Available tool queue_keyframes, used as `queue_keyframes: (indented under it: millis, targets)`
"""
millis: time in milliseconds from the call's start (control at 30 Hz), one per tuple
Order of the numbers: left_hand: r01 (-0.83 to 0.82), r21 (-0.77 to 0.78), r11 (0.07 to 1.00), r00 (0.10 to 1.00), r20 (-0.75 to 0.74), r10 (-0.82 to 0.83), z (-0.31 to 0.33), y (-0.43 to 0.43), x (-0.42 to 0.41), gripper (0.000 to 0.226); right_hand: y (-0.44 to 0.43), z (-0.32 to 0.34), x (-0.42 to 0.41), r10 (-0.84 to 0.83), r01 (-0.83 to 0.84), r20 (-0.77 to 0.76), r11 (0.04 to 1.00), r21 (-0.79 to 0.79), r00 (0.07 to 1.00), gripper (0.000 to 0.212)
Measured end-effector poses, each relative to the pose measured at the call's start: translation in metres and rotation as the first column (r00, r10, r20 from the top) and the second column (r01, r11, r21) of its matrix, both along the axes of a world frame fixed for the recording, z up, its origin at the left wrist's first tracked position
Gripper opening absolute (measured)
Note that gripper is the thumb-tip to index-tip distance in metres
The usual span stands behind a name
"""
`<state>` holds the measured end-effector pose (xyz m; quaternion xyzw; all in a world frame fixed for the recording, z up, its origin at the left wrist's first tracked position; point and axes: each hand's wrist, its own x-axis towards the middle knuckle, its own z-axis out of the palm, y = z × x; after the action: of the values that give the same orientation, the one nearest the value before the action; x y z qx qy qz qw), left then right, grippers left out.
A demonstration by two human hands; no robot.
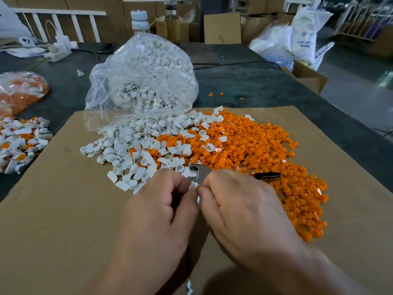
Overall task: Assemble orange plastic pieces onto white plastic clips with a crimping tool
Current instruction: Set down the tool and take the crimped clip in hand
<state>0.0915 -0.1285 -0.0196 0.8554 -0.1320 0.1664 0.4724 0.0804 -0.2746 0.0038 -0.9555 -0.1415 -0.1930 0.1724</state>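
My left hand pinches a white clip at the centre of the view. Right against it, my right hand pinches a small orange piece with thumb and forefinger. The same hand also holds the crimping tool; its metal jaw rises above my fingers and its black handle sticks out to the right. Loose white clips lie heaped ahead on the left. Orange pieces spread ahead and to the right.
Everything lies on a brown cardboard sheet over a dark table. A clear bag of white clips stands behind the heaps. Assembled white-and-orange parts lie at the left edge, below a bag of orange pieces. Bottles and boxes stand at the back.
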Motion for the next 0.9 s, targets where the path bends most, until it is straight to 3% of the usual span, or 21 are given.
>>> queue_keyframes:
  millis: [67, 200, 233, 267, 333, 400, 467, 500, 533, 567, 633, 700, 733, 800, 900]
  targets:
    - [-0.018, 0.06, 0.998, 0.998, 0.062, 0.014, 0.001, -0.001, -0.001, 0.012, 0.002, 0.0, -0.001, -0.018, 0.027, -0.077, 0.994, 0.11, 0.997, 0.027]
    - [-0.03, 0.093, 0.995, 0.99, 0.14, 0.017, -0.001, -0.001, -0.002, 0.011, 0.004, -0.001, -0.001, -0.025, 0.054, -0.17, 0.984, 0.17, 0.985, 0.033]
    - [-0.02, 0.096, 0.995, 0.987, 0.162, 0.004, -0.002, -0.001, -0.003, 0.011, 0.005, -0.001, -0.001, -0.021, 0.084, -0.234, 0.962, 0.261, 0.972, 0.036]
    - [-0.011, 0.108, 0.994, 0.981, 0.193, -0.01, -0.002, -0.001, -0.003, 0.011, 0.005, -0.001, 0.0, 0.015, 0.139, -0.342, 0.897, 0.42, 0.939, 0.037]
    - [-0.006, 0.149, 0.989, 0.961, 0.276, -0.035, -0.002, -0.004, -0.003, 0.01, 0.004, 0.0, 0.003, 0.233, 0.336, -0.553, 0.589, 0.735, 0.8, 0.036]
    - [0.014, 0.18, 0.984, 0.932, 0.354, -0.078, -0.003, -0.005, -0.002, 0.008, 0.002, -0.001, 0.006, 0.477, 0.526, -0.584, 0.266, 0.808, 0.657, 0.037]
    - [0.044, 0.193, 0.98, 0.915, 0.386, -0.118, -0.005, -0.005, -0.001, 0.007, 0.0, -0.001, 0.009, 0.604, 0.621, -0.538, 0.089, 0.779, 0.588, 0.037]
    - [0.057, 0.178, 0.982, 0.923, 0.366, -0.12, -0.005, -0.004, -0.001, 0.006, -0.001, -0.001, 0.01, 0.624, 0.629, -0.518, 0.054, 0.776, 0.585, 0.036]
    - [0.069, 0.119, 0.99, 0.945, 0.311, -0.103, -0.004, -0.003, -0.002, 0.006, -0.002, -0.001, 0.01, 0.614, 0.605, -0.512, 0.07, 0.793, 0.601, 0.034]
    - [0.086, 0.005, 0.996, 0.973, 0.215, -0.085, -0.002, -0.003, -0.003, 0.008, -0.003, 0.0, 0.009, 0.568, 0.537, -0.516, 0.147, 0.83, 0.641, 0.031]
    - [0.103, -0.303, 0.948, 0.994, 0.012, -0.104, 0.001, -0.002, -0.004, 0.018, -0.004, 0.002, 0.006, 0.387, 0.287, -0.47, 0.443, 0.849, 0.793, 0.026]
    - [0.097, -0.407, 0.908, 0.98, -0.12, -0.159, 0.003, 0.001, 0.0, 0.026, -0.008, 0.0, 0.002, 0.179, -0.008, -0.237, 0.814, 0.581, 0.955, 0.023]
    - [0.111, -0.426, 0.898, 0.958, -0.194, -0.211, 0.003, 0.003, 0.003, 0.032, -0.009, 0.001, 0.001, 0.14, -0.084, -0.117, 0.916, 0.392, 0.983, 0.022]
    - [0.138, -0.534, 0.834, 0.878, -0.324, -0.353, 0.002, 0.006, 0.006, 0.04, -0.009, 0.001, 0.0, 0.157, -0.148, -0.028, 0.967, 0.206, 0.987, 0.023]
    - [0.16, -0.555, 0.816, 0.802, -0.41, -0.436, 0.0, 0.012, 0.007, 0.043, -0.011, -0.001, 0.002, 0.178, -0.178, 0.019, 0.972, 0.153, 0.984, 0.026]
